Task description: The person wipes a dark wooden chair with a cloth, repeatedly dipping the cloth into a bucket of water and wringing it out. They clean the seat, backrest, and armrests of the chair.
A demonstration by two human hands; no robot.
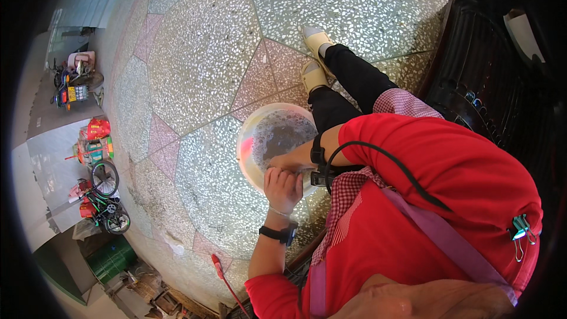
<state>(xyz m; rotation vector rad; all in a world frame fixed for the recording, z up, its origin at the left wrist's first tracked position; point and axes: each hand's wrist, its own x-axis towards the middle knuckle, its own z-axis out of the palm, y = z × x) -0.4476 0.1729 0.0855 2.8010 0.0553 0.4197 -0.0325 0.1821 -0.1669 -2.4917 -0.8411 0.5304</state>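
Observation:
A pale plastic basin [246, 159] with pink patches stands on the floor before me, holding murky, foamy water [283, 130]. My right hand [283, 162] reaches into it, its fingers partly hidden by the water and my other hand. My left hand [283, 184] is curled above the near side of the basin, against or very close to the right. Whether either hand grips something cannot be seen. A bracelet [278, 211] and a black wrist strap with a device [283, 232] are on my left arm. Another black strap [317, 153] circles my right forearm.
My feet in yellow slippers [313, 77] rest beyond the basin on the terrazzo floor [203, 53]. A dark carved wooden seat [469, 66] stands at right. A red stick [226, 279] lies low in view. A bicycle [106, 204] and a motorcycle [75, 84] stand at far left.

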